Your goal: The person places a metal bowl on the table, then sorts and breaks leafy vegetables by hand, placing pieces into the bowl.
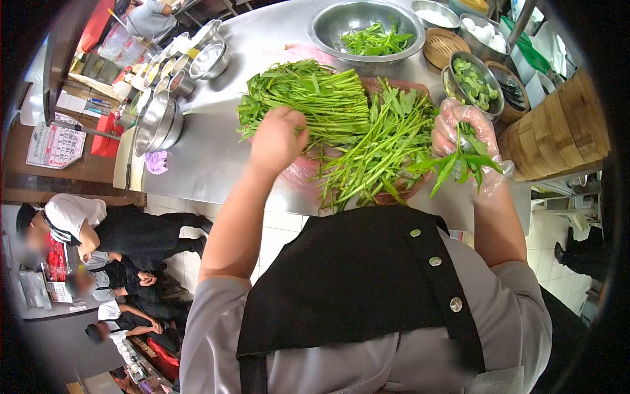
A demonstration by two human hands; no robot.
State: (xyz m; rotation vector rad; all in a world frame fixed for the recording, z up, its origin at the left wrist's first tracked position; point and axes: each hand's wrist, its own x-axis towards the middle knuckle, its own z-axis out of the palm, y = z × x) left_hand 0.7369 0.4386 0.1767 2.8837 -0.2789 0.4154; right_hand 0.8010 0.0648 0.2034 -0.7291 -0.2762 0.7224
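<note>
A big heap of water spinach (321, 92), long green stems with narrow leaves, lies on pinkish plastic on the steel table. A looser bundle of stems (387, 138) spreads to its right. My left hand (281, 140), with no glove visible, is at the heap's near left side, fingers curled down against the greens. Whatever its fingertips pinch is hidden. In a clear plastic glove, my right hand (449, 125) is closed round a small bunch of leafy tips (462, 164), leaves hanging down. A steel bowl (318, 29) behind the heap holds some cut greens.
At the right stand a bowl of chopped green vegetable (474, 82), a bowl of eggs (485, 36) and bamboo steamers (558, 131). Stacked metal bowls (157, 125) line the left, near a crumpled purple scrap (156, 162). Several people (131, 230) are beyond the table at left.
</note>
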